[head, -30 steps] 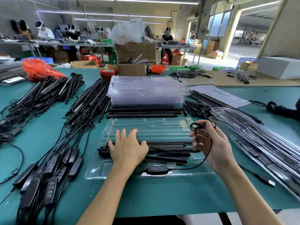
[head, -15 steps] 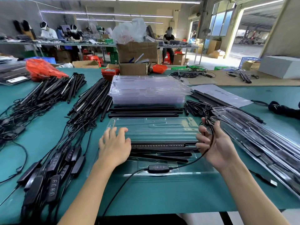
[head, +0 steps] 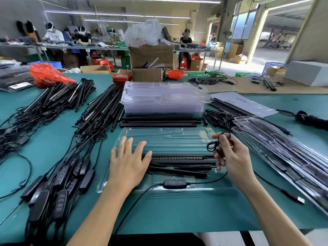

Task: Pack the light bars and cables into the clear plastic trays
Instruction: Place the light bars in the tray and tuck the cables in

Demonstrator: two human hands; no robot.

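The green bench (head: 44, 157) fills the view from edge to edge. At ten and eleven o'clock lie two big heaps of black light bars (head: 99, 110) with tangled leads, their inline controllers (head: 60, 201) trailing down toward eight o'clock. At twelve o'clock stands a stack of clear trays (head: 165, 96), and just in front of it a few loose black bars (head: 159, 121) lie crosswise. From three to four o'clock a run of filled trays (head: 284, 157) slants away down the right side, and a white sheet of paper (head: 245, 103) lies at two o'clock.

At the centre sits the open clear tray (head: 168, 137) being packed. One light bar (head: 177, 158) with its row of small LEDs facing up lies across the tray's middle, and further thin black pieces (head: 177, 170) lie just nearer the person. A controller (head: 174, 184) with four buttons rests on the tray's near edge at six o'clock; its cable (head: 209, 181) runs rightward and up toward the right hand, and another length drops off the bench front toward seven o'clock.

The left hand (head: 129, 164) lies flat on the left end of the tray and bar, its fingers straight and slightly spread. The right hand (head: 232, 157), at the tray's right end, holds a small coiled loop of cable (head: 215, 143) above the tray, pinched between thumb and curled fingers.
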